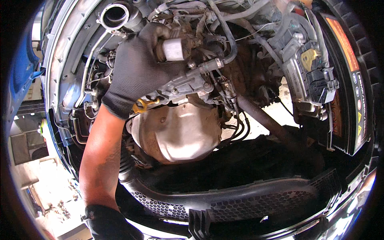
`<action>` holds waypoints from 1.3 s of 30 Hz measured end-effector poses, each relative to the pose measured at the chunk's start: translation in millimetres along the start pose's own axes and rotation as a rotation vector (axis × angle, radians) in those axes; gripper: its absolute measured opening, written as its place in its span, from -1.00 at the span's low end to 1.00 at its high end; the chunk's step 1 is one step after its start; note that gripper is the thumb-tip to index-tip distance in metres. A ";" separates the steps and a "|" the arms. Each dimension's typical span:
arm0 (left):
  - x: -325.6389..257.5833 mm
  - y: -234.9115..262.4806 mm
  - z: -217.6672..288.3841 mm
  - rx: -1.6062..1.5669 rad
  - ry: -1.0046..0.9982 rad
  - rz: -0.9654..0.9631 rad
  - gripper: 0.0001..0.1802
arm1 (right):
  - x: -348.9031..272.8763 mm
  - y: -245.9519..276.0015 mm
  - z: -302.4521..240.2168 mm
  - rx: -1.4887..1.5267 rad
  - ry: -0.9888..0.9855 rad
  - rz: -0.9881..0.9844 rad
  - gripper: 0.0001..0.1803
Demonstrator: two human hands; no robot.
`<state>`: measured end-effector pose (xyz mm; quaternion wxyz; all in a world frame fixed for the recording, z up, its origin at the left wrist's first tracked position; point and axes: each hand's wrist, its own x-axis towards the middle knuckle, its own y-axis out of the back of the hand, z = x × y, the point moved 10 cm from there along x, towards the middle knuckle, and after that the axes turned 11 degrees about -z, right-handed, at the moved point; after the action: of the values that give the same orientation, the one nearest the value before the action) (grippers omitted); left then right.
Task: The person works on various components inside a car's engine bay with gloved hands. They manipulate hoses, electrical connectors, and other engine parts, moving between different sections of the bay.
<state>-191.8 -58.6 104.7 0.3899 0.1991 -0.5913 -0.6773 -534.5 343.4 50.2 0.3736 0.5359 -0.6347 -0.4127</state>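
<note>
My left hand (pixel 138 64), in a black knit glove, reaches into the upper part of a car's engine bay. Its back faces up, and the fingers curl down among the engine parts, with their tips hidden. A short silver cylindrical part (pixel 173 49) shows between the forefinger and the thumb side. What the fingers grip is out of sight. Just beneath the wrist is the yellow dipstick handle (pixel 144 105). Below that sits a dented metal heat shield (pixel 180 130). Close to the fingertips, an open round metal pipe mouth (pixel 115 17) points up. My right hand is out of view.
A black battery (pixel 348 88) with an orange label stands at the right, beside a metal-cased control unit (pixel 306 76) with connectors. Hoses and wiring (pixel 224 32) crowd the top. A black plastic duct (pixel 220 196) with honeycomb mesh spans the front. Blue bodywork (pixel 24 76) borders the left.
</note>
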 end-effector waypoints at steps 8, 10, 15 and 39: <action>-7.7 -31.5 -49.0 -0.486 0.283 -0.065 -0.60 | 1.9 -6.1 8.3 -0.003 -0.019 -0.007 -0.54; -9.3 -35.1 -51.4 -0.498 0.329 -0.097 -0.58 | 1.9 -7.3 8.8 -0.008 -0.025 -0.004 -0.54; -12.9 -40.0 -49.2 -0.646 0.326 -0.105 -0.53 | -0.1 -10.4 9.5 -0.007 -0.028 -0.007 -0.55; -20.7 -32.1 -61.5 -0.138 0.323 -0.114 -0.35 | -24.2 1.1 17.0 -0.059 -0.001 0.039 -0.59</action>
<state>-143.6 -82.6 56.4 0.4535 0.3113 -0.4608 -0.6965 -546.9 369.5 43.9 0.3970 0.5119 -0.6327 -0.4243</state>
